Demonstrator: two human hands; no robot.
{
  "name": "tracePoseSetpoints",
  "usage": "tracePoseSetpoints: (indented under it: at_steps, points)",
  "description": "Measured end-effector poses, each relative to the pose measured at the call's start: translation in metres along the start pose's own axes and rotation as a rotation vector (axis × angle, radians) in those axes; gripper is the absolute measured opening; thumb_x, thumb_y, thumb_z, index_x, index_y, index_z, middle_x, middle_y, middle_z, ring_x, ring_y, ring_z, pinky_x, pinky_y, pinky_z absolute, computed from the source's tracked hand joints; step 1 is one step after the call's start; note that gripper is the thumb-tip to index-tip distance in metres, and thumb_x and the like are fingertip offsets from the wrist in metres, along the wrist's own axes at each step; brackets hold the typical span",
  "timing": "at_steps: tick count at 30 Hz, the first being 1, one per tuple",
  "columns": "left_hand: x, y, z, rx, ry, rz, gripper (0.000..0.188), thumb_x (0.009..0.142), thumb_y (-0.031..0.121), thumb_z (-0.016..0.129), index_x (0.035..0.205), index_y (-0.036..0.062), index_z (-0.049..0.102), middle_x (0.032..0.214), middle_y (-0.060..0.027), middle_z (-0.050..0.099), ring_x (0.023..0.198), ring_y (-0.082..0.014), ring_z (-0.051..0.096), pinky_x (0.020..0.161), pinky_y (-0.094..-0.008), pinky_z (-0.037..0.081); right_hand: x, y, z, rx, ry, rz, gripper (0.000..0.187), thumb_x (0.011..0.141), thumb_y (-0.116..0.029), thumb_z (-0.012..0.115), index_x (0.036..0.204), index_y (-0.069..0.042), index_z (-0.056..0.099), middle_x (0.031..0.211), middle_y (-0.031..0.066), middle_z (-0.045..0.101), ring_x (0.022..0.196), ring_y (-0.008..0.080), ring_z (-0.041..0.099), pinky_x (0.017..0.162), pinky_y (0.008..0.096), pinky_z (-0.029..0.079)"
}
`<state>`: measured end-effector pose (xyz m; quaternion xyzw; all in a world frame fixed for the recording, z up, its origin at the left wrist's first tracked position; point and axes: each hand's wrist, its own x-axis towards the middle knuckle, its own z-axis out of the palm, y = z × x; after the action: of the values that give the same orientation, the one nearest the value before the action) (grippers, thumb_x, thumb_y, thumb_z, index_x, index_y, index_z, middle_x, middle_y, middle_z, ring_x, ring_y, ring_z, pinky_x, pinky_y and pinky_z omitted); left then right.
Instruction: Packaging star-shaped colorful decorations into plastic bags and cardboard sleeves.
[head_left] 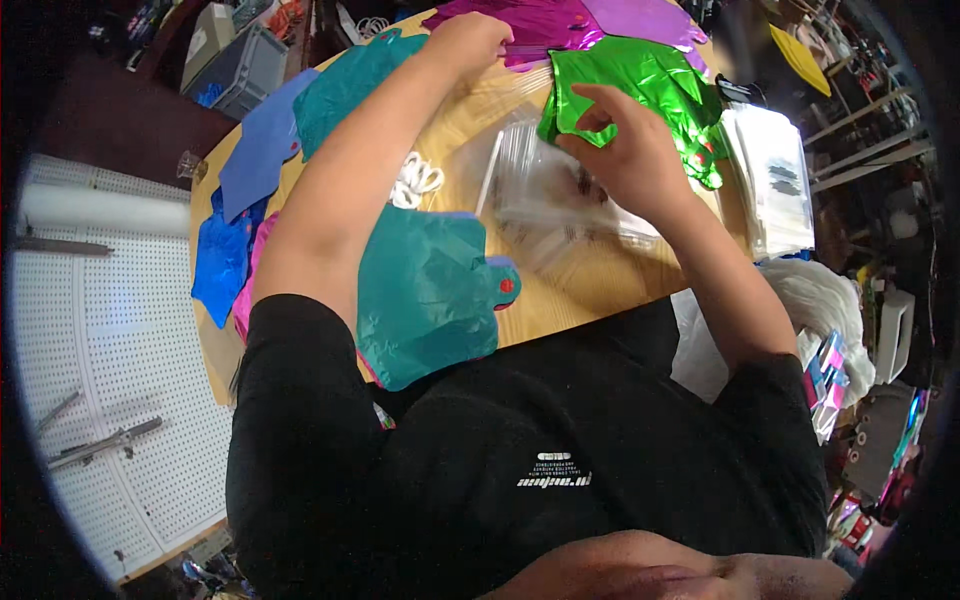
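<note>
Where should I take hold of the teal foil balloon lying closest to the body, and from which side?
Probably at the small round tab on the right edge of the teal foil balloon. It juts out past the flat body onto bare wooden table, so fingers coming from the right could pinch it. The rest lies flat, its lower edge hanging over the table rim.

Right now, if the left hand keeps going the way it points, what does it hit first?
The left hand reaches toward the far table edge and already rests at the purple foil sheet; that sheet comes first, though depth is unclear.
</note>
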<state>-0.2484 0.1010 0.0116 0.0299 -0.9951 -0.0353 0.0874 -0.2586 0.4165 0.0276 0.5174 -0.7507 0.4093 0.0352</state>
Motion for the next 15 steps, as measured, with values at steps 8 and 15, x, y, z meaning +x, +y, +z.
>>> tracePoseSetpoints:
  at_steps: [8, 15]
  points:
    - [-0.003, 0.0, -0.003, -0.297, 0.21, -0.092, 0.023, 0.074, 0.009, 0.082, 0.096, 0.0045, 0.078, 0.088, -0.0168, 0.076, 0.08, -0.0316, 0.074, 0.076, -0.042, 0.058, 0.038, 0.008, 0.004, 0.006, -0.035, 0.093, 0.046, 0.085, -0.024, 0.085, 0.122, -0.002, 0.068, 0.099, 0.0139, 0.074, 0.086, 0.0264, 0.072, 0.078, 0.0372, 0.057]
    - [0.006, 0.014, -0.016, -0.24, 0.216, -0.269, 0.019, 0.073, 0.017, 0.087, 0.086, 0.0063, 0.078, 0.079, -0.0141, 0.075, 0.07, -0.0276, 0.072, 0.068, -0.0407, 0.057, 0.097, 0.067, 0.034, -0.238, 0.093, -0.121, 0.046, 0.088, -0.032, 0.081, 0.121, -0.002, 0.068, 0.112, 0.02, 0.072, 0.106, 0.0385, 0.068, 0.094, 0.0448, 0.053]
